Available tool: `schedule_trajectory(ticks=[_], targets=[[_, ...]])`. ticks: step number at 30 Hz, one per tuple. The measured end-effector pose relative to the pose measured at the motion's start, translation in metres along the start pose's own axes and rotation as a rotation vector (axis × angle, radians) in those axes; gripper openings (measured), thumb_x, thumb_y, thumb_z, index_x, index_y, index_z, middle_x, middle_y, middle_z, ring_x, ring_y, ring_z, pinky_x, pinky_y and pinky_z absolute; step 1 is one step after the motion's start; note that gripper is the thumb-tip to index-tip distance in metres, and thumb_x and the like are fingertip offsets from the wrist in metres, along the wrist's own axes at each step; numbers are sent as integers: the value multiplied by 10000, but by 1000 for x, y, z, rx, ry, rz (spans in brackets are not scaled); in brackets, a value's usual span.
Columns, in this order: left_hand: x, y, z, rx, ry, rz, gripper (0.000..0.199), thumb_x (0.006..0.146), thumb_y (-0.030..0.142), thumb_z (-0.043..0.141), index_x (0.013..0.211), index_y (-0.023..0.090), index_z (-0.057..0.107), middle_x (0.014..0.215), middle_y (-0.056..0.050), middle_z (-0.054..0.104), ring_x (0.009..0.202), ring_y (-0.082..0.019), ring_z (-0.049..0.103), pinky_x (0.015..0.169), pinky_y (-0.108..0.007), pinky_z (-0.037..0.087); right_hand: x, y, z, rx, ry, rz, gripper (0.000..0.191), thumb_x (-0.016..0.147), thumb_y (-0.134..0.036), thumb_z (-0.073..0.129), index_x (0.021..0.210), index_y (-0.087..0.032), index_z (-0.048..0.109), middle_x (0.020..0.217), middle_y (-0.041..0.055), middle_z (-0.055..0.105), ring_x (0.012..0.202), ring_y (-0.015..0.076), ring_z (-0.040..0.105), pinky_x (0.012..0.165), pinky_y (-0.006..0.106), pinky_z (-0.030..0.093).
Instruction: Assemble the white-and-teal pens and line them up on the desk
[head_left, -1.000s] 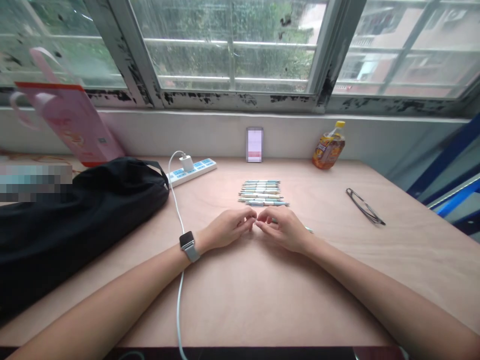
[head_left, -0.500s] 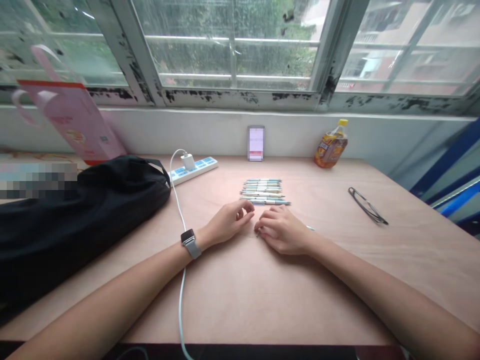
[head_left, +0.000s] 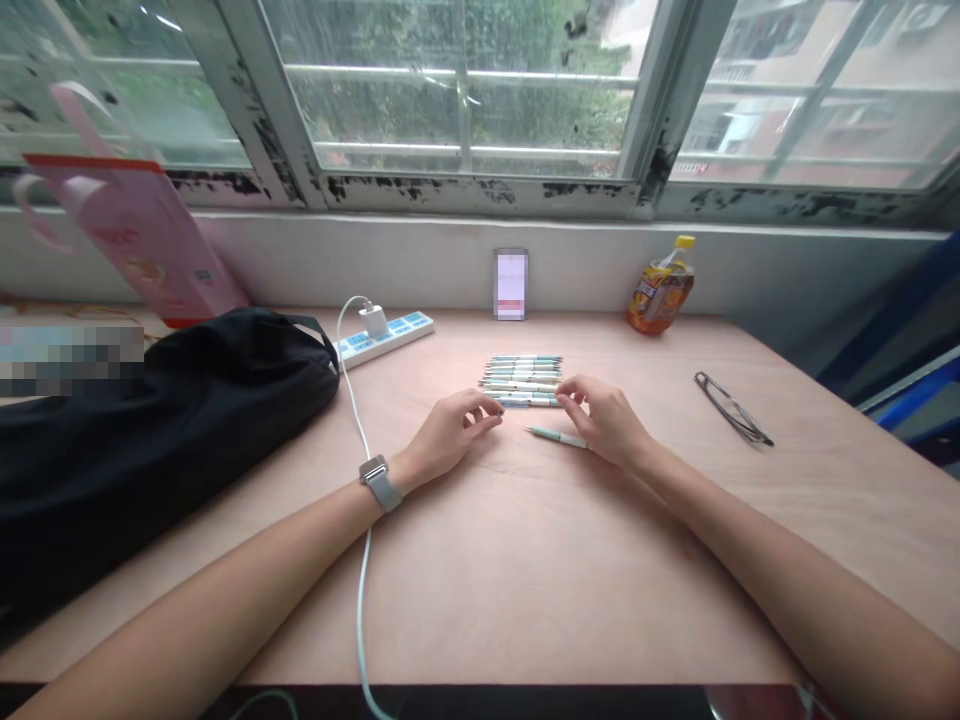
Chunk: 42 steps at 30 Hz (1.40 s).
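Several pens (head_left: pixel 523 372) lie side by side in a stack of rows on the wooden table, tips pointing sideways. At the left end of the nearest pen, my left hand (head_left: pixel 455 428) has thumb and fingertips close together on a small dark thing I cannot make out. My right hand (head_left: pixel 606 418) is at the right end of that same nearest pen, its thumb and index finger closed on the pen's end. Another pen (head_left: pixel 556 437), green and white, lies apart, nearer to me, its right end partly under my right hand.
A phone (head_left: pixel 511 285) leans on the wall behind the pens. A bottle (head_left: pixel 660 297) and glasses (head_left: pixel 733 409) are on the right. At left are a power strip (head_left: pixel 386 340) with a white cable (head_left: pixel 361 590), a black bag (head_left: pixel 180 430) and a pink bag (head_left: pixel 161 240).
My right hand has moved right and away from me, to the nearest pen's right end, uncovering the separate pen. My left hand has shifted slightly left.
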<state>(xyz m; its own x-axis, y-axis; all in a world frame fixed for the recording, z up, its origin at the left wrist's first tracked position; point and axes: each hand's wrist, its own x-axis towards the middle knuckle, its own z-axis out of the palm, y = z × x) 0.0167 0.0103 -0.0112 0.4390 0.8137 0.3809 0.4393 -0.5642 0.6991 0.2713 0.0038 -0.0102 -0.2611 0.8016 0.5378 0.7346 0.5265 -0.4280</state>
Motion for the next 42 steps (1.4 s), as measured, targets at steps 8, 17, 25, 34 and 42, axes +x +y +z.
schedule_trajectory(ticks=[8, 17, 25, 34, 42], targets=[[-3, 1, 3, 71, -80, 133, 103, 920, 197, 607, 970, 179, 695, 879, -19, 694, 707, -113, 583, 651, -234, 489, -8, -24, 9, 229, -36, -87, 113, 886, -196, 590, 859, -198, 700, 853, 34, 744, 765, 163, 681, 749, 289, 532], [-5, 1, 4, 68, -130, 216, 128, 948, 214, 585, 1007, 182, 694, 927, -45, 675, 756, -122, 594, 656, -241, 488, -12, -34, 17, 280, -66, -91, 139, 887, -138, 591, 864, -197, 715, 850, 21, 753, 757, 145, 687, 736, 264, 533], [-5, -1, 5, 113, -139, 228, 126, 953, 234, 591, 988, 186, 703, 877, -28, 671, 719, -117, 576, 675, -249, 472, -13, -35, 19, 279, -98, -156, 131, 890, -134, 602, 882, -195, 718, 851, 25, 748, 773, 140, 688, 736, 252, 528], [-6, 0, 4, 145, -152, 305, 250, 1002, 349, 522, 962, 182, 703, 861, -51, 679, 785, -156, 602, 721, -277, 468, -13, -38, 19, 307, -144, -89, 82, 915, -207, 614, 886, -188, 689, 859, 24, 739, 745, 135, 666, 703, 248, 511], [-4, -5, 4, 227, -153, 262, 187, 973, 321, 579, 953, 192, 713, 867, -45, 687, 812, -170, 612, 728, -285, 460, -7, -29, 2, 57, -229, -209, 196, 890, -336, 664, 1015, -189, 638, 957, 66, 702, 860, 188, 632, 765, 300, 467]])
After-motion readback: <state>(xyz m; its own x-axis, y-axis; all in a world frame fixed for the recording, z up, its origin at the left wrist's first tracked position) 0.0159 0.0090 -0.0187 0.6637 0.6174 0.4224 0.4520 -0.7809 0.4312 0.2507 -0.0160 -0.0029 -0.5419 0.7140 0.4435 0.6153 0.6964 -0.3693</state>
